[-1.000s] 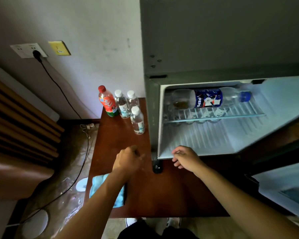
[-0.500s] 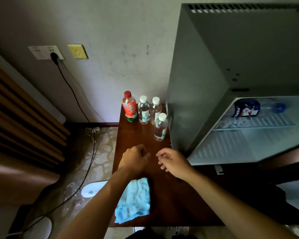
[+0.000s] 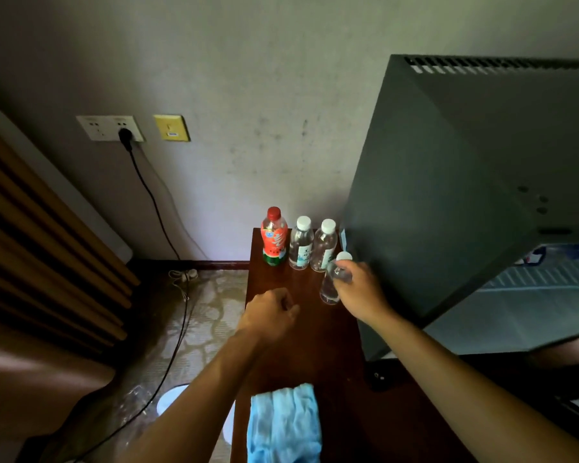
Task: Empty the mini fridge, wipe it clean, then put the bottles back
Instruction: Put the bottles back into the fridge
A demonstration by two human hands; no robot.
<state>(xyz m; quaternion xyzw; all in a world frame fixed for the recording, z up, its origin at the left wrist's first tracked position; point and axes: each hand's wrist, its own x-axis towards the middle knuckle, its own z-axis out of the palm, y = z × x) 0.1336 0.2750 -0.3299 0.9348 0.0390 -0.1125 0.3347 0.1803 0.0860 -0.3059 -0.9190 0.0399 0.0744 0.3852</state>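
Observation:
On the dark wooden table my right hand grips the nearest clear water bottle around its upper body, just under the white cap. Behind it stand a red-capped drink bottle and two more clear water bottles in a row by the wall. My left hand hovers over the table with fingers curled, holding nothing. The grey mini fridge stands to the right with its inside open; a blue-labelled bottle lies on its wire shelf. A light blue cloth lies at the table's near edge.
A black cable runs from the wall socket down to the patterned floor left of the table. Wooden slats fill the left side. A small dark object sits on the table by the fridge's front corner.
The view swung left and up from the fridge interior toward the bottles. My right hand moved from the fridge's front edge to the nearest water bottle and took hold of it.

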